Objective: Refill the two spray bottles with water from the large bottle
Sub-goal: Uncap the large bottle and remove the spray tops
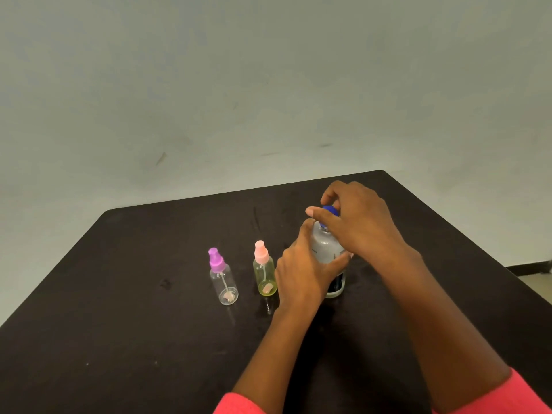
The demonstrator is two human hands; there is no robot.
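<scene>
Left hand gripping large bottle, right hand pinching blue cap, label unreadable

Dark matte surface with rounded far corners, plain grey-green wall behind with faint scuffs, strip of pale floor at right, dark skirting
</scene>
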